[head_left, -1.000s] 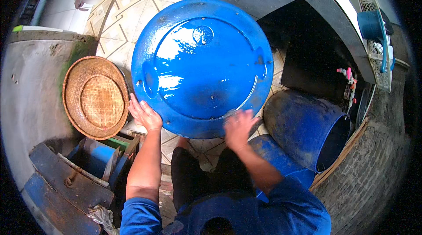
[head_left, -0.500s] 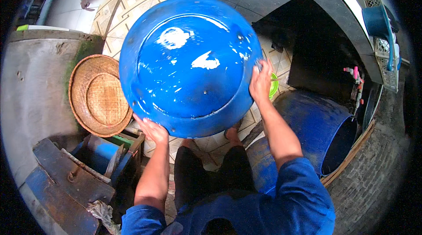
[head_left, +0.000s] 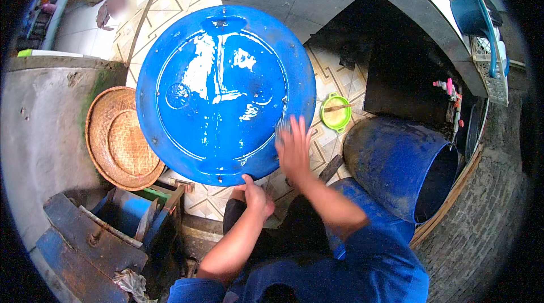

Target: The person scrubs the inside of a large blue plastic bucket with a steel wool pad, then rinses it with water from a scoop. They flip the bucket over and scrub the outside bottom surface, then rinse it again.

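Observation:
A large round blue plastic tub (head_left: 255, 68), wet and shiny, fills the middle of the view above the tiled floor. My left hand (head_left: 255, 198) grips its near rim, thumb on top and the other fingers under the edge. On the tub's lower right side rests my right hand (head_left: 294, 150), fingers stretched out and slightly blurred. A greyish smear shows by those fingertips; I cannot make out what it is. Left of the tub, and partly covered by it, is a round woven bamboo tray (head_left: 127, 144).
A green plastic bowl (head_left: 336, 113) with a stick across it stands on the tiles. Blue drums (head_left: 391, 167) lie at the right, near a pink-handled tap (head_left: 450, 86). A rusty machine (head_left: 93, 235) occupies the lower left. A blue dipper (head_left: 473, 17) hangs by a rack.
The tub has turned and shifted slightly left, bringing the green bowl into full view. My left hand has moved right along the near rim; my right hand has come down and left.

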The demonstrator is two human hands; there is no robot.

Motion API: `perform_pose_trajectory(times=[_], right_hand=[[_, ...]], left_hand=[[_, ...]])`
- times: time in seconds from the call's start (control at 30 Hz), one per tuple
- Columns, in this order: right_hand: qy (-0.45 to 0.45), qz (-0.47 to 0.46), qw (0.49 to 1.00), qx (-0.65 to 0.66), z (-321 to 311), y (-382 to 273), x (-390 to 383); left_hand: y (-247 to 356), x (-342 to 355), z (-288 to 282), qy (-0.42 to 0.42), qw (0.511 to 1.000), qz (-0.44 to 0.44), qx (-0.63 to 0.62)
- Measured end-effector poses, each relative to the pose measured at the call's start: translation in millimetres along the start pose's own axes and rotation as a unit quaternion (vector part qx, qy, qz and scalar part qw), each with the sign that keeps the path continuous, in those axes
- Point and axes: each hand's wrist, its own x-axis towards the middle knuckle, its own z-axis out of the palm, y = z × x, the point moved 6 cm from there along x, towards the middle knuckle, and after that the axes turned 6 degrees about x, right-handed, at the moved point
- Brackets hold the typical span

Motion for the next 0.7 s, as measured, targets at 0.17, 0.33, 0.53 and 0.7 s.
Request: perform_pose_trajectory(times=[0.17,0.33,0.53,0.7], right_hand=[[0.108,-0.026,0.989,0.100,-10,-6,-24],[0.156,0.090,0.964,0.194,-33,78,124],[0.163,0.112,0.946,0.257,-24,92,78],[0.144,0.198,0.925,0.290,2,33,-29]], left_hand=[[69,-72,0,0.091,0.806,0.420,0.408],[137,-66,78,0.123,0.522,0.587,0.606],[155,-31,132,0.202,0.428,0.499,0.726],[157,-27,138,0.230,0.430,0.474,0.733]])
